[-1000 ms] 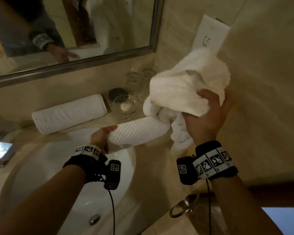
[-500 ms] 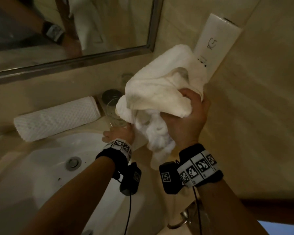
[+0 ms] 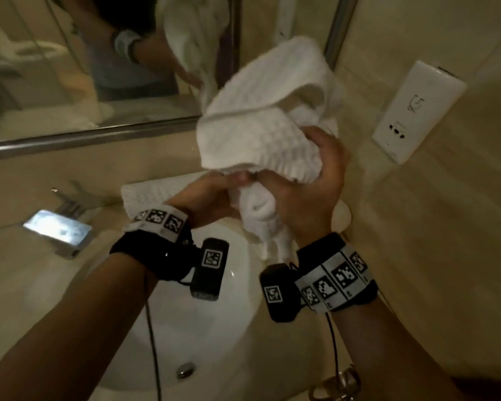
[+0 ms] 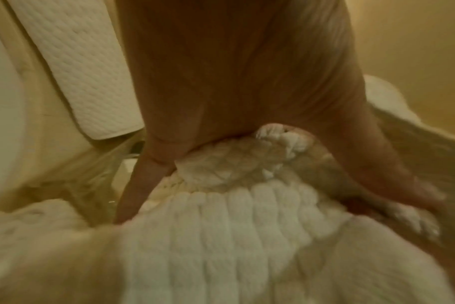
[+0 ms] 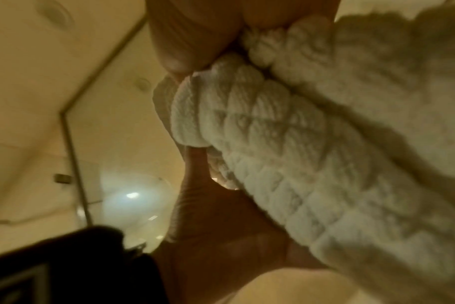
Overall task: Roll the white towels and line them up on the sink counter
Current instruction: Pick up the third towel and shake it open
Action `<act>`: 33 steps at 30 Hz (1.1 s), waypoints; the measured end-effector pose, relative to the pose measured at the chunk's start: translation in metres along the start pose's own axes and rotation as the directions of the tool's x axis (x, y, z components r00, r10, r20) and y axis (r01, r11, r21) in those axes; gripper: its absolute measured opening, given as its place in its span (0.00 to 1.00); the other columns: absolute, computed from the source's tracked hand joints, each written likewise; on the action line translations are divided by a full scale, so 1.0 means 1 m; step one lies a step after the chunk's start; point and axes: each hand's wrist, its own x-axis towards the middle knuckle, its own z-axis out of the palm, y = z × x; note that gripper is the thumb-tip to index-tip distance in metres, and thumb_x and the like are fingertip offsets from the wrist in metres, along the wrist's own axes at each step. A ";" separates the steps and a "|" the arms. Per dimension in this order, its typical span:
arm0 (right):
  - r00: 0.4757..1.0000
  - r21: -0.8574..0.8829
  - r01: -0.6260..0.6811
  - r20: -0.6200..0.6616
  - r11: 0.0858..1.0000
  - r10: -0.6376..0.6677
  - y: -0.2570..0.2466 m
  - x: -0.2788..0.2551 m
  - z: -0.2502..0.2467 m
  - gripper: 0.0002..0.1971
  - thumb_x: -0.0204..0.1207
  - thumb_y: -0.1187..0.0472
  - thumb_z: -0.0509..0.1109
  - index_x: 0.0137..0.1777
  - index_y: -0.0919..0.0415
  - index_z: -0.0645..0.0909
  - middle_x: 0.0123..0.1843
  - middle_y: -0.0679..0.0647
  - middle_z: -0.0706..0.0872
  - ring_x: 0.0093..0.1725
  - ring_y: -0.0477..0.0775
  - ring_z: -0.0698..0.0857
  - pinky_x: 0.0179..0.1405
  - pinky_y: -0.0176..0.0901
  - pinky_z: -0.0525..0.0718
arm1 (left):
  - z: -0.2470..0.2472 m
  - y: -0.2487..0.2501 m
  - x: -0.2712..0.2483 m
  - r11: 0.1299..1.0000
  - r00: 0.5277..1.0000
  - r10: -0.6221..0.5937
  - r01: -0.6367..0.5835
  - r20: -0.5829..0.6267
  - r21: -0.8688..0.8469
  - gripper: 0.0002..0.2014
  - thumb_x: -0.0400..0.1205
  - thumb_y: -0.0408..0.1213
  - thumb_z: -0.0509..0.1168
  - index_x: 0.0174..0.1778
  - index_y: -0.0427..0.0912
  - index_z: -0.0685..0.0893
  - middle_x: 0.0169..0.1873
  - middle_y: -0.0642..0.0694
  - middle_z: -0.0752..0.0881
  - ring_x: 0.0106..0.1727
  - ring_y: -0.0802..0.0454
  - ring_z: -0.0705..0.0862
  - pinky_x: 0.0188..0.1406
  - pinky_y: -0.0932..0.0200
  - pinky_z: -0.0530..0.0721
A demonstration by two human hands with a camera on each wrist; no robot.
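Observation:
A crumpled white waffle towel is held up in the air above the sink. My right hand grips its bunched lower part, fingers curled round the cloth. My left hand pinches the same towel just to the left, thumb and fingers closed on a fold. Behind my left wrist a rolled white towel lies on the counter by the mirror; it appears in the left wrist view too. A second roll peeks out right of my hands.
A chrome faucet stands left of the basin. The mirror runs along the back wall. A white wall socket plate is on the right wall. A metal ring hangs at the counter's front right.
My left hand has let go of the rolled towel on the counter and risen to pinch the crumpled towel. My right hand has lifted that towel higher and toward the middle.

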 end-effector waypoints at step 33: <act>0.583 0.079 -0.504 0.766 0.860 0.271 -0.281 -0.364 0.097 0.15 0.84 0.66 0.61 0.54 0.44 0.84 0.57 0.48 0.89 0.62 0.50 0.85 0.62 0.47 0.84 | -0.033 -0.044 -0.564 0.886 0.697 0.358 -0.044 -0.621 0.462 0.16 0.85 0.21 0.55 0.66 0.38 0.77 0.46 0.50 0.81 0.27 0.78 0.80 0.30 0.80 0.77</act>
